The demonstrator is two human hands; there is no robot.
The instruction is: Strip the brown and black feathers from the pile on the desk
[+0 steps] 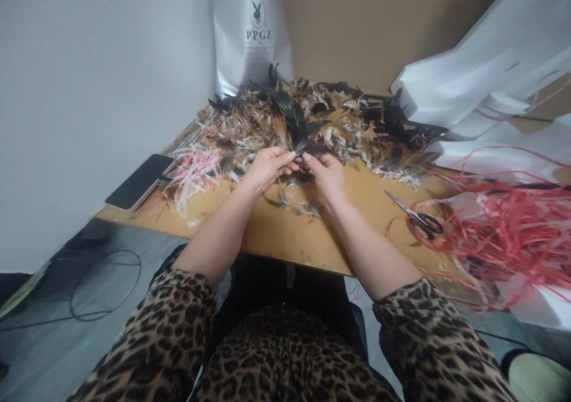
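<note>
Between my two hands, over the middle of the table (267,229), stands a small bunch of dark, greenish-black feathers (293,116). My left hand (273,165) pinches its lower end between thumb and fingers. From the other side my right hand (323,173) pinches the same base, close to the left fingertips. Behind the hands spreads a big heap of brown, white and black feathers (348,122). A few loose wispy feathers (298,203) lie on the wood below my hands. The exact grip at the quill ends is too small to make out.
On the left are a smartphone (140,182) and a pile of pink and white strips (196,167). Open-bladed scissors (419,216) lie at right, beside a tangle of red plastic strips (517,229). A white printed bag (254,51) stands behind the heap.
</note>
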